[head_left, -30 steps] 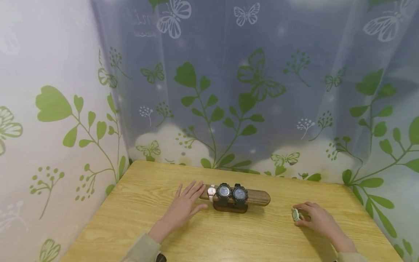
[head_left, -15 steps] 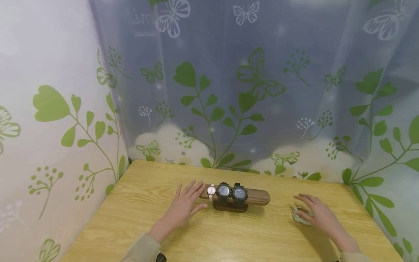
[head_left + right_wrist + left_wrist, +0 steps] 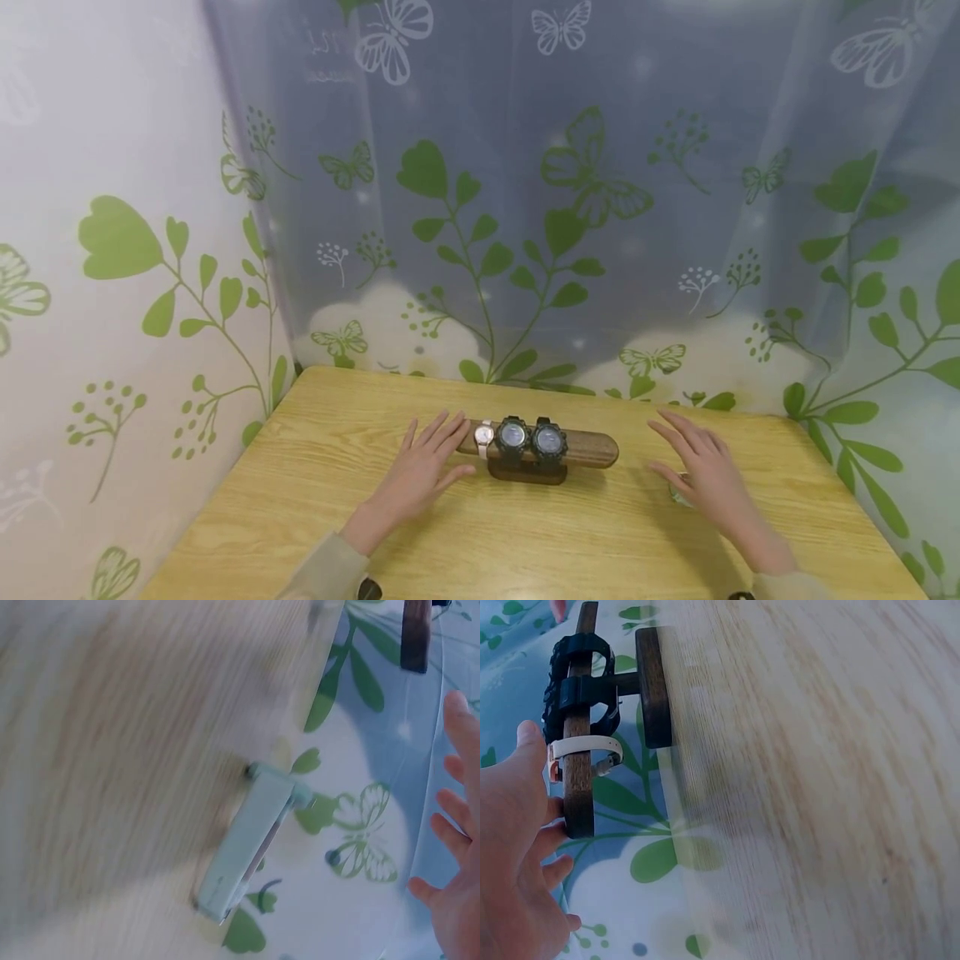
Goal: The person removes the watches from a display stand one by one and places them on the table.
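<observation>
My left hand (image 3: 416, 477) has its fingers spread, with the fingertips right at the left end of a dark wooden watch stand (image 3: 592, 450). In the left wrist view, several fingers lie behind that end of the bar (image 3: 578, 796). A small watch with a white strap (image 3: 484, 435) sits on the bar beside my fingers. Right of it are two chunky black watches (image 3: 513, 436). My right hand (image 3: 712, 483) hovers with loose, parted fingers and holds nothing. Below it, a pale green watch (image 3: 247, 844) stands on the table, its strap closed in a loop; the hand mostly hides it in the head view.
The wood-grain table (image 3: 525, 550) ends at the back against a blue curtain (image 3: 510, 208) printed with butterflies and leaves. A pale curtain (image 3: 135, 358) with the same print hangs along the left side.
My right hand has let go of the pale green watch, leaving it on the table, and has risen and moved left with its fingers spreading. The left hand stays at the stand.
</observation>
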Demonstrator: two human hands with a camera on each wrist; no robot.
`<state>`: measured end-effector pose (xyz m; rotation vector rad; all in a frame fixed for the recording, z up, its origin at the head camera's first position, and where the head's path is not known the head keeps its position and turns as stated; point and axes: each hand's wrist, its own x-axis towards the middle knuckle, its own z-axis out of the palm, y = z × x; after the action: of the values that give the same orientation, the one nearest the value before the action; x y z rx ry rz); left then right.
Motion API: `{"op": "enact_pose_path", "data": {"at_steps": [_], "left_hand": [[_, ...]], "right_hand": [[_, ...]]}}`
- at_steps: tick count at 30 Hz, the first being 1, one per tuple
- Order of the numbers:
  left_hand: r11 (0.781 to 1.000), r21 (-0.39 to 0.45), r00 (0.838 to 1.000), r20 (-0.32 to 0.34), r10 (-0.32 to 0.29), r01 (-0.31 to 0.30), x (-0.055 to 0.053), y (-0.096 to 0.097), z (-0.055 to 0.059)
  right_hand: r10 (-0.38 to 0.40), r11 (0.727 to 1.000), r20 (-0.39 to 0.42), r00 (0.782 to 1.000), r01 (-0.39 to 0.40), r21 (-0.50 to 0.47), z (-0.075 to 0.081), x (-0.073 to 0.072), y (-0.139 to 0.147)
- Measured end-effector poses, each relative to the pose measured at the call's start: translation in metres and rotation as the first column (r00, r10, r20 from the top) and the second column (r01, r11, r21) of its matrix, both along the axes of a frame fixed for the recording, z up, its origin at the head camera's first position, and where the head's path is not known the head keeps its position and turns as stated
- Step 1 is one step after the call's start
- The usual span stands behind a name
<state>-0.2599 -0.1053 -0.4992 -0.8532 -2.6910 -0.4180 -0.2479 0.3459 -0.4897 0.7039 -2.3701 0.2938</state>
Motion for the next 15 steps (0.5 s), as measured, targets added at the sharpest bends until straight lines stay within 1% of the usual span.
{"op": "enact_pose_path", "data": {"at_steps": [7, 15], "left_hand": [[1.000, 0.003, 1.000, -0.018, 0.001, -0.001, 0.000, -0.001, 0.000], [1.000, 0.005, 1.000, -0.009, 0.003, -0.003, 0.000, 0.000, 0.000]], "right_hand": [[0.030, 1.000, 0.023, 0.999, -0.030, 0.005, 0.005, -0.008, -0.028], [0.096, 0.995, -0.003, 0.995, -0.096, -0.008, 0.009, -0.016, -0.063]]}}
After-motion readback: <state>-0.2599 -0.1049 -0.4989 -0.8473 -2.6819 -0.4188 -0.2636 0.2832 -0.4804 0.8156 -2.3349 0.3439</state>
